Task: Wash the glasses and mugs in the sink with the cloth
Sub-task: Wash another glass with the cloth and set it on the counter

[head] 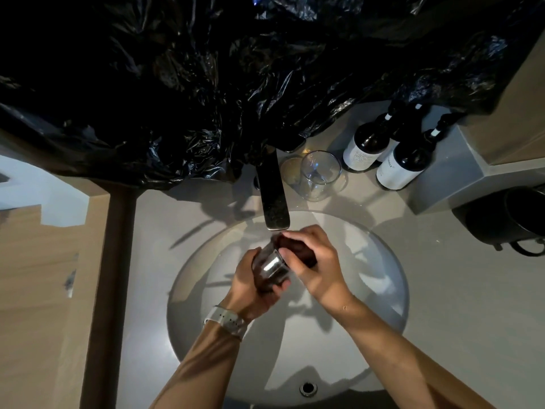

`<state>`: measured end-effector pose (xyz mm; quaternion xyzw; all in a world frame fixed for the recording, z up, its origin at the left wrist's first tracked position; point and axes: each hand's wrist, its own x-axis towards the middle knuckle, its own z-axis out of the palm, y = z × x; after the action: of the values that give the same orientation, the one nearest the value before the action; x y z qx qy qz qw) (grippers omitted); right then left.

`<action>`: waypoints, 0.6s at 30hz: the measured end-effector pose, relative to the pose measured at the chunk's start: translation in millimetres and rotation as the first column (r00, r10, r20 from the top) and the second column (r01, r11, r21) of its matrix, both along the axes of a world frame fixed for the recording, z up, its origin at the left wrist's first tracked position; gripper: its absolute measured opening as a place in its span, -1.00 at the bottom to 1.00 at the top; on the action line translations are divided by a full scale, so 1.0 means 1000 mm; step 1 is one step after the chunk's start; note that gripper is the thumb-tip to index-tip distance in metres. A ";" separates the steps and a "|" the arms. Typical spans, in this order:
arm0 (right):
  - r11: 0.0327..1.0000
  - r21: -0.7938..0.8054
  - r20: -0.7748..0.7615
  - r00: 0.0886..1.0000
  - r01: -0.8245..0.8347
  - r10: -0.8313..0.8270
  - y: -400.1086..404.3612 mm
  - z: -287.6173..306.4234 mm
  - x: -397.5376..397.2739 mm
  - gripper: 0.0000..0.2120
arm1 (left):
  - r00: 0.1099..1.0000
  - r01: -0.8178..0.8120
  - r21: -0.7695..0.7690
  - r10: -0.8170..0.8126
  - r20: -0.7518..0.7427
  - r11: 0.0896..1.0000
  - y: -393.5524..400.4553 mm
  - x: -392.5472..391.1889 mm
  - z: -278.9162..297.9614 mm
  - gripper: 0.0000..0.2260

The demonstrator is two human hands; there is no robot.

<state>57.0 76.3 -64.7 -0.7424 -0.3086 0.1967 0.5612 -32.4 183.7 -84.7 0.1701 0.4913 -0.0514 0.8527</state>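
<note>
From the head-worn camera, a round pale sink (pixel 383 305) is seen from above, with a dark flat faucet (pixel 272 190) reaching over its far rim. Just below the faucet's spout, a clear glass (pixel 269 268) is gripped by the left hand (pixel 250 286), fingers curled round its wall, the mouth tilted towards the faucet. A dark cloth (pixel 296 249) is pinched by the right hand (pixel 312 261) and pressed at the glass's mouth — how far inside it reaches cannot be told. Whether water is running cannot be told either.

Just right of the faucet, a second clear glass (pixel 320 175) stands upright on the counter. Further right of the faucet stand dark labelled bottles (pixel 398 166), and beyond them a black mug (pixel 507 219). Crumpled black plastic sheeting (pixel 206 84) hangs behind the faucet.

For this step to be done well, the glass would best be held firmly low over the sink while the cloth is twisted round the rim and inner wall — wet glass is likely slippery.
</note>
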 end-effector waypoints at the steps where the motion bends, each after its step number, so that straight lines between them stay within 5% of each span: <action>1: 1.000 -0.001 0.019 1.000 0.025 -0.025 0.007 -0.002 0.006 -0.76 | 1.000 -0.012 -0.022 0.012 -0.009 1.000 -0.001 0.001 0.002 -0.64; 5: 0.987 -0.022 -0.066 0.985 0.157 -0.158 -0.001 -0.016 0.005 -0.82 | 0.996 -0.085 0.015 0.086 -0.030 0.996 0.007 0.005 0.004 -0.61; 9: 0.999 0.021 -0.002 0.999 0.047 -0.047 0.007 -0.005 -0.005 -0.87 | 0.995 -0.079 0.062 0.083 -0.058 0.995 0.005 0.006 0.004 -0.62; 14: 0.990 -0.101 -0.084 0.990 0.103 -0.112 0.009 -0.019 0.014 -0.80 | 0.987 -0.149 0.063 0.152 -0.050 0.987 0.003 0.000 0.007 -0.66; 18: 1.000 -0.003 -0.090 0.996 0.002 -0.002 0.008 -0.008 -0.004 -0.88 | 0.984 -0.164 0.092 0.169 -0.054 0.982 0.002 -0.005 0.008 -0.62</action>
<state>52.8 84.5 -72.9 -0.7338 -0.2820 0.2299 0.5738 -37.4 185.5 -76.9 0.1637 0.5317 0.0363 0.8302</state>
